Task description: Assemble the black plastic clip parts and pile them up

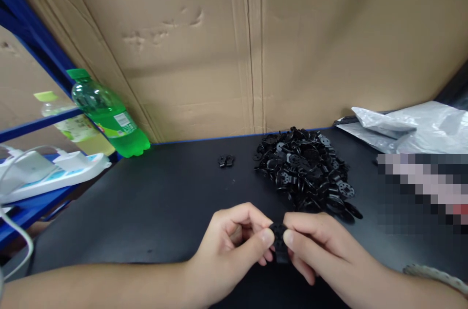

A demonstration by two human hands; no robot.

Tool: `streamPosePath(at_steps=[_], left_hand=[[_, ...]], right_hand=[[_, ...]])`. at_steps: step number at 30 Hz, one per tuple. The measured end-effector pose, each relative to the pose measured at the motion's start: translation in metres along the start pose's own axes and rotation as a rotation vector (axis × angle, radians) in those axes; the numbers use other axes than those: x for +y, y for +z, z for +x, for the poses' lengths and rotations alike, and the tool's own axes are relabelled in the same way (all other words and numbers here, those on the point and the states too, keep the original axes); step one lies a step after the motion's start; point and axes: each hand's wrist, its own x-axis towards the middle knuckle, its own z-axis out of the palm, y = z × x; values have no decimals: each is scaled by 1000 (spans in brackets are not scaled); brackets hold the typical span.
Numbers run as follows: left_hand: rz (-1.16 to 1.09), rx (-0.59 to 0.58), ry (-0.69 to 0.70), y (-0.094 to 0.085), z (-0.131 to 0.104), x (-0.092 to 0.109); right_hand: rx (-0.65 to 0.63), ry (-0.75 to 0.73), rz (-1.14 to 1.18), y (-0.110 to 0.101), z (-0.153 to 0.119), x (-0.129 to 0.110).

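Note:
Between my two hands is a small black plastic clip [280, 241] with a round, perforated disc and a tab pointing down. My left hand [237, 241] pinches its left edge between thumb and forefinger. On the opposite edge, the thumb and forefinger of my right hand [318, 243] press on it in the same way. Beyond my right hand lies a heap of similar black clips [303, 167], many with round holed discs. To the left of the heap, a small pair of black pieces [225, 160] rests apart on the black table [164, 202].
A tall cardboard wall [183, 55] stands behind the table. At left are a green soda bottle [109, 119], a pale yellow drink bottle [76, 126], a white power strip [58, 175] and a blue metal frame [40, 55]. Grey plastic bags [431, 126] lie at right, near a blurred-out patch.

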Motion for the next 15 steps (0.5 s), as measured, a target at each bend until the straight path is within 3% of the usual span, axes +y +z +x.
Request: streamPosePath(at_steps=[8,15], left_hand=[[101,14,20,-1,1,1],[287,-57,31,-14,12,18]], right_hand=[[-26,13,-10,0,4,5],[-120,201,80,2,7,7]])
